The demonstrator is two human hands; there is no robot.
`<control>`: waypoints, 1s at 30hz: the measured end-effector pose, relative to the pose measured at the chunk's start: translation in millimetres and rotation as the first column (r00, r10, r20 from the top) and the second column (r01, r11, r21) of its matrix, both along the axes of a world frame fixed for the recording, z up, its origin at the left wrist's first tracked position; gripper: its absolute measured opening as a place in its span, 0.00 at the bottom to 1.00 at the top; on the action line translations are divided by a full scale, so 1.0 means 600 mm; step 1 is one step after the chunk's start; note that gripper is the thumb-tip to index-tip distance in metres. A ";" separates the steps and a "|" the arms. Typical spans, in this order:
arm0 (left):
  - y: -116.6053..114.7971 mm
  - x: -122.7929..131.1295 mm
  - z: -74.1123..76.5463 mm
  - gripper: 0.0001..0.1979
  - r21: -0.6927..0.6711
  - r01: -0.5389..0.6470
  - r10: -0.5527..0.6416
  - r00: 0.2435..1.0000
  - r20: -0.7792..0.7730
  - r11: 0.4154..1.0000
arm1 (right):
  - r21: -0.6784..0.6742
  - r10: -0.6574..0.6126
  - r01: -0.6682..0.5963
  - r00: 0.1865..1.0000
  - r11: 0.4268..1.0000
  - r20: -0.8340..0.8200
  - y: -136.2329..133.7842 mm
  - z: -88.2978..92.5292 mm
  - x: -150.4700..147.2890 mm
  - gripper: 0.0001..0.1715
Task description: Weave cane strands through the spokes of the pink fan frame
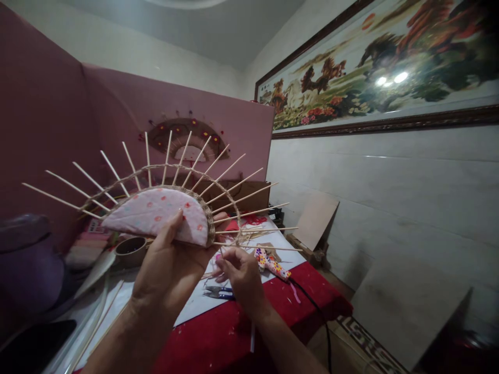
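My left hand (167,270) grips a half-round craft piece (156,213) from below, thumb pressed on its pink flowered fabric. The piece has a woven twine rim and several thin wooden sticks fanning outward, with a twine arc looped across them. My right hand (239,272) sits just under the piece's right corner, fingers pinched together near the loose twine end (234,241); what it pinches is too thin to make out for sure.
A table with a red cloth (241,327) and a white sheet lies below. On it are small scissors (218,293), a flower-patterned glue gun (273,265) with a black cord, a tape roll (130,249) and spare sticks. A pink board stands behind; cardboard leans at right.
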State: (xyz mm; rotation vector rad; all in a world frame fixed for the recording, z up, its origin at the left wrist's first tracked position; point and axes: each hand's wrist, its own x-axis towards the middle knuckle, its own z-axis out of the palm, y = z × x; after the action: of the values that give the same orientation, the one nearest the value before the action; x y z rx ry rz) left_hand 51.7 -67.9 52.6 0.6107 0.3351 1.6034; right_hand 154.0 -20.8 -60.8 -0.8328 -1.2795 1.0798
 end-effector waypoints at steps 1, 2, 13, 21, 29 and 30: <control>-0.001 -0.002 0.000 0.10 -0.008 -0.010 0.010 1.000 -0.005 1.000 | -0.031 0.038 -0.041 0.996 0.999 -0.085 0.001 -0.004 0.003 0.16; -0.002 -0.004 -0.001 0.10 -0.016 -0.018 0.018 1.000 -0.009 1.000 | -0.051 0.060 -0.068 0.987 0.996 -0.152 0.002 -0.007 0.008 0.18; -0.001 -0.013 -0.010 0.10 0.015 0.001 -0.001 1.000 0.001 1.000 | -0.088 0.205 -0.253 0.908 0.963 -0.366 -0.008 -0.022 0.042 0.18; -0.003 0.000 -0.015 0.08 -0.046 -0.015 0.017 0.999 0.040 0.999 | -0.183 0.138 -0.222 0.912 0.958 -0.387 0.000 -0.023 0.035 0.17; -0.008 0.010 -0.021 0.08 -0.071 -0.013 0.016 0.999 0.049 0.997 | -0.243 0.092 -0.218 0.892 0.945 -0.442 0.006 -0.010 0.040 0.13; -0.008 0.012 -0.020 0.08 -0.070 -0.007 0.010 0.999 0.042 0.998 | -0.238 0.092 -0.216 0.891 0.947 -0.445 0.009 -0.010 0.040 0.13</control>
State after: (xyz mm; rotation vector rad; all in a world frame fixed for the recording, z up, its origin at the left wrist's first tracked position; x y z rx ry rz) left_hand 58.8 -72.8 40.5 0.5218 0.3606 1.6038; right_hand 178.1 -15.7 -66.6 -0.6551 -0.8380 1.5073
